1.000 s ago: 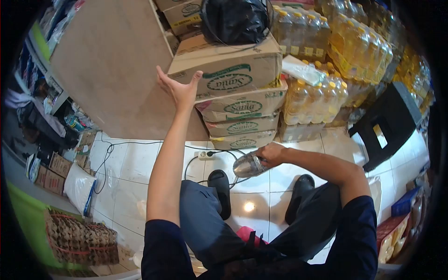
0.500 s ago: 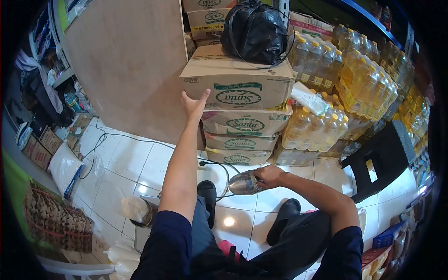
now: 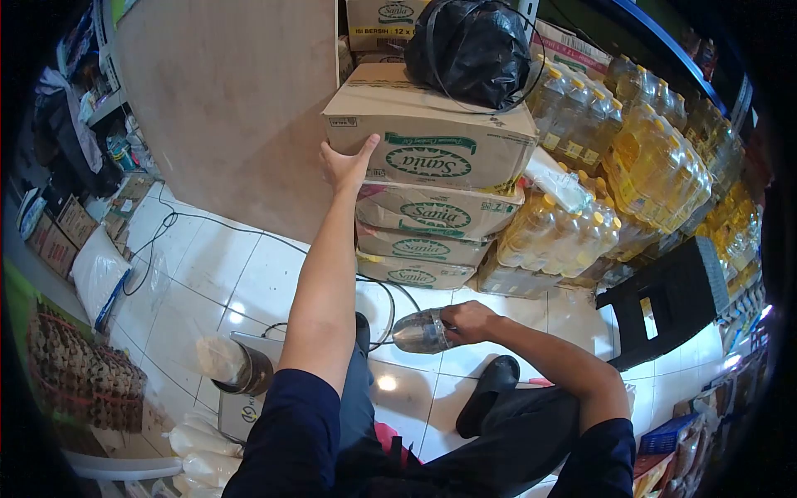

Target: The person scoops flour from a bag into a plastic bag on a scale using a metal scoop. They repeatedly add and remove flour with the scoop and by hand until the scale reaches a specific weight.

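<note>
My left hand [image 3: 344, 164] grips the left corner of the top cardboard carton [image 3: 432, 158], with the thumb on its front face and the fingers round the side. That carton, printed "Sania" upside down, tops a stack of several similar cartons [image 3: 432, 247]. A black plastic bag [image 3: 469, 54] sits on it. Lower and to the right, my right hand [image 3: 469, 322] is closed round one end of a clear, rounded plastic container [image 3: 418, 332], which looks like a cut bottle. It is held sideways above the tiled floor [image 3: 415, 378], its rounded end pointing left.
Shrink-wrapped packs of yellow oil bottles [image 3: 556, 236] pile up right of the cartons. A black plastic stool [image 3: 664, 299] lies tipped at the right. Black cable [image 3: 224, 220] loops across the floor. A pot [image 3: 249, 369] with a plastic bag stands left; egg trays [image 3: 83, 365] lie further left.
The view has shifted slightly. My right hand has moved a little left with the clear plastic container, whose rounded end still points left. My left hand stays on the top carton's corner.
</note>
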`<state>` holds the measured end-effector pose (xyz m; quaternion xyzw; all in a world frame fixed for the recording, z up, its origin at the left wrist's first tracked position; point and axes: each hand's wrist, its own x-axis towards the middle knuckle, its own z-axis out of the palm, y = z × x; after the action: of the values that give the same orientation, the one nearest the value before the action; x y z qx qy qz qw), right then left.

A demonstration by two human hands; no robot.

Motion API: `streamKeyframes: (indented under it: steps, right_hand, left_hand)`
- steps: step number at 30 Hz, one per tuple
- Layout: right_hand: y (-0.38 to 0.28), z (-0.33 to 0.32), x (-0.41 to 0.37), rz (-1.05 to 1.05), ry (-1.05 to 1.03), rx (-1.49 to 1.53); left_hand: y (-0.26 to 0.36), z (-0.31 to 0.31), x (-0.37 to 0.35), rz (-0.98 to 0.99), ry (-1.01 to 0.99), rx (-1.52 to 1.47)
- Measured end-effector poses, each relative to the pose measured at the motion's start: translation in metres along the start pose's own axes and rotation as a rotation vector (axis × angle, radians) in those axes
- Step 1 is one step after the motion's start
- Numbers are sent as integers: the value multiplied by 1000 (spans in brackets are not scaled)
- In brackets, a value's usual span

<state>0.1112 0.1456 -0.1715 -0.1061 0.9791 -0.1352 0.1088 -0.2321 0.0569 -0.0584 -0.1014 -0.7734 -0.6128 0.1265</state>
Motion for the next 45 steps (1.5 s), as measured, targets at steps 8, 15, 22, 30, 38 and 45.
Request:
streamKeyframes:
  steps: [8, 15, 22, 30, 38, 45]
  right_hand:
    - [7, 4, 6, -31, 18, -2]
    - [7, -8, 11, 7, 22, -37]
    - [16, -8, -1, 42, 70, -61]
    - [12, -11, -15, 72, 52, -66]
    - [8, -15, -16, 109, 40, -46]
    - [16, -5, -15, 139, -48, -88]
  left_hand:
    - [6, -6, -2, -20, -26, 23]
    - [3, -3, -6, 17, -16, -3]
    - [-18, -17, 1, 28, 70, -3]
    - [-59, -21, 31, -183, -41, -231]
    - [-19, -23, 15, -81, -163, -160]
    - [-6, -18, 4, 18, -28, -48]
